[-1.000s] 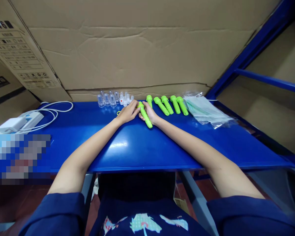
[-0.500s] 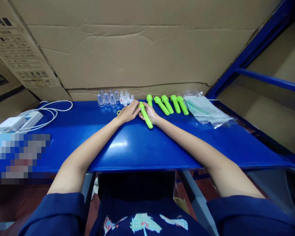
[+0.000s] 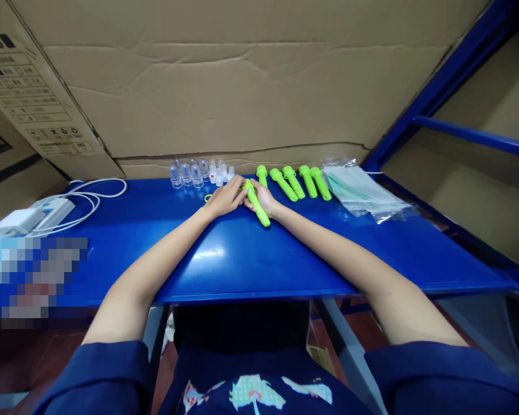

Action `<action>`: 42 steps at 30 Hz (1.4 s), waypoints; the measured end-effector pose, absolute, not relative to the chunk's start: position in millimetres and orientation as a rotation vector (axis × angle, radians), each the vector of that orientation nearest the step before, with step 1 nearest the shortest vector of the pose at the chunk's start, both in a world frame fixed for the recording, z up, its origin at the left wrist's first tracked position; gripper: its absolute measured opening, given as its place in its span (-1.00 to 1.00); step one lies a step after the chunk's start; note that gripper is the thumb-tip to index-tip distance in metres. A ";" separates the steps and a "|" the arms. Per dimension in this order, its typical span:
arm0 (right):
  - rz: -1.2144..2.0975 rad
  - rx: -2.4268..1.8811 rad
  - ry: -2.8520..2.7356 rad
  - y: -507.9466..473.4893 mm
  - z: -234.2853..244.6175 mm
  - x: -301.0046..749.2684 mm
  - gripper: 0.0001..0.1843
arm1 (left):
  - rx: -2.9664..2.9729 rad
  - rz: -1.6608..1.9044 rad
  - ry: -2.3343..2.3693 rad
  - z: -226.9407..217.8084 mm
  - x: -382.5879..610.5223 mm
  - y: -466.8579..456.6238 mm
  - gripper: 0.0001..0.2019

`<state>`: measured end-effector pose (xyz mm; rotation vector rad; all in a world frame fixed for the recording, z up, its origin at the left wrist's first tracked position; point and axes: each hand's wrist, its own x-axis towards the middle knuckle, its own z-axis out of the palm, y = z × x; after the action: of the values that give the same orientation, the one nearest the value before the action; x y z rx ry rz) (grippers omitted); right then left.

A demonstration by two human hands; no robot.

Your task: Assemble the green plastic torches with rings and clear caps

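Observation:
A lime-green flashlight-shaped piece (image 3: 258,208) slants between my hands, its narrow end pointing down and toward me. My left hand (image 3: 228,197) has its fingers closed at the wider upper end, partly covering it. From the other side, my right hand (image 3: 262,197) curls around the same piece just below that end. Beside my left hand a small yellow-green ring (image 3: 207,197) lies on the table. Several matching green pieces (image 3: 294,183) rest in a row behind and to the right of my hands. What the left fingertips touch inside the wide end is hidden.
Clear plastic caps (image 3: 185,174) and small white parts (image 3: 219,174) stand at the back of the blue table (image 3: 242,262). A clear bag of pale masks (image 3: 363,191) lies right. White cables (image 3: 97,199) and a power strip (image 3: 58,210) are left. Cardboard (image 3: 225,86) rises behind.

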<state>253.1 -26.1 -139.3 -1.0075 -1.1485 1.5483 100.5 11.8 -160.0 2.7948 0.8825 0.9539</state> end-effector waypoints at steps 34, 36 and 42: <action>1.427 -1.041 -1.204 -21.8 -150.1 253.5 -0.37 | 2.800 0.896 0.957 -158.3 100.5 10.2 -0.72; 1.427 -1.033 -1.206 -22.8 -149.1 253.3 -0.36 | 2.794 0.892 0.959 -157.9 100.5 9.8 -0.72; 1.423 -1.017 -1.227 -15.1 -158.3 255.6 -0.36 | 2.786 0.893 0.962 -156.5 100.2 8.6 -0.72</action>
<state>255.6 -15.1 -158.3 -1.0172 -1.2270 1.4228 100.2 8.6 -156.5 2.7863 0.9621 0.8931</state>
